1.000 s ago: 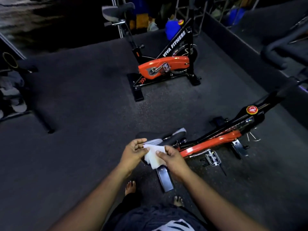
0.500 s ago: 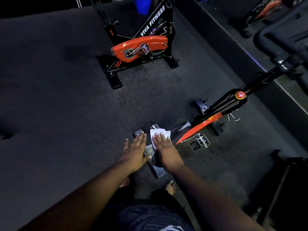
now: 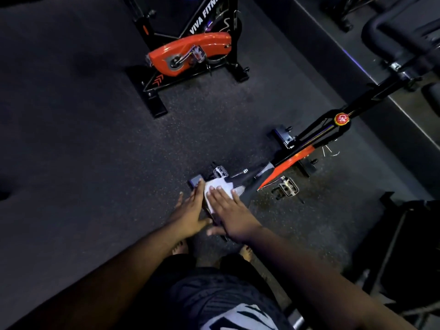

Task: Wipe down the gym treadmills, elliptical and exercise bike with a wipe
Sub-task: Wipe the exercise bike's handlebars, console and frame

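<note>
Floor: dark speckled rubber gym matting (image 3: pixel 100 129), pretty dim lighting all over.

Near bike: black and orange exercise bike (image 3: pixel 292 156) right in front of the person, seen from above, frame running off to the far right. Its saddle (image 3: pixel 240 183) is the part under the hands.

Wipe: white wipe (image 3: pixel 217 189) lying flat on the saddle, rear end of it, mostly covered by the right hand.

Right hand: right hand (image 3: pixel 229 211) is palm down on the wipe with fingers stretched out and spread, pressing it onto the seat, not curled around anything.

Left hand: left hand (image 3: pixel 190 210) sits just left of the wipe, fingers straight and together, lying along the left edge of the saddle. Not gripping anything as far as I can see.

Pedals: one metal pedal (image 3: pixel 288 187) sticks out on the right of the near bike, another pedal (image 3: pixel 220 172) shows just beyond the saddle.

Knob: red round knob (image 3: pixel 341 119) on the frame further up toward the handlebars.

Far bike: second bike (image 3: pixel 190 55) with an orange guard and "VIVA FITNE" lettering stands well apart at the far side.

Person: bare feet (image 3: pixel 246 253) on the mat below the hands, dark patterned shorts (image 3: pixel 221 296) at the near edge.

Right side: raised dark ledge (image 3: pixel 338 67) with more black equipment on it, too dark to make out.
</note>
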The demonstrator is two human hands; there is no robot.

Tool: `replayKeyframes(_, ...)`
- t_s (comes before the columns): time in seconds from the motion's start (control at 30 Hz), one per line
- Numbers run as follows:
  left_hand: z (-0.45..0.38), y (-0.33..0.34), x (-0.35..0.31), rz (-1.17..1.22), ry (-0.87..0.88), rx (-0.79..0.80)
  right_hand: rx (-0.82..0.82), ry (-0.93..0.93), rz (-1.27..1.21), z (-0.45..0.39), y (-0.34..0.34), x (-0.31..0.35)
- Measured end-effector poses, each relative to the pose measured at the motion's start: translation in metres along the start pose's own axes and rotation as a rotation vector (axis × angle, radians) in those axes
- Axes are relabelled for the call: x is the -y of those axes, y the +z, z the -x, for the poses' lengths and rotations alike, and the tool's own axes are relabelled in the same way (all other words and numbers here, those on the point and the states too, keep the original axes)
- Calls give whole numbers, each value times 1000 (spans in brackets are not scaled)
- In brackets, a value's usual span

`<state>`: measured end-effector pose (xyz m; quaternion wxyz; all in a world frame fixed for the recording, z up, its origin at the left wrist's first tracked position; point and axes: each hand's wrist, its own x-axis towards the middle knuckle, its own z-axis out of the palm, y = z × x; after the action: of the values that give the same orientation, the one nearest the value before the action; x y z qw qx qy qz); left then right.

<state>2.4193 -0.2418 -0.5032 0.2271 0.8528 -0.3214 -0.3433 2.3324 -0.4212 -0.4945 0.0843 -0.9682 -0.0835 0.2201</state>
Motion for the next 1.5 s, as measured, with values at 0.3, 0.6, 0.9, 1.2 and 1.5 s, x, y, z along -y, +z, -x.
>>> replayKeyframes(0.3,2,-7,-9,-197,-9,60,-51,269,-138,1,-5,-14)
replayKeyframes(0.6,2,-13,4,-137,56,51,-90,23,31,19,18,3)
replayKeyframes(0.9,-1,-18,5,-137,68,107,13,157,3,-19,-8,18)
replayKeyframes(1.2,-3,-14,-12,-392,82,117,2,249,-9,55,34,10)
replayKeyframes(1.5,-33,-12,-44,-518,80,191,-34,379,-181,38,25,-25)
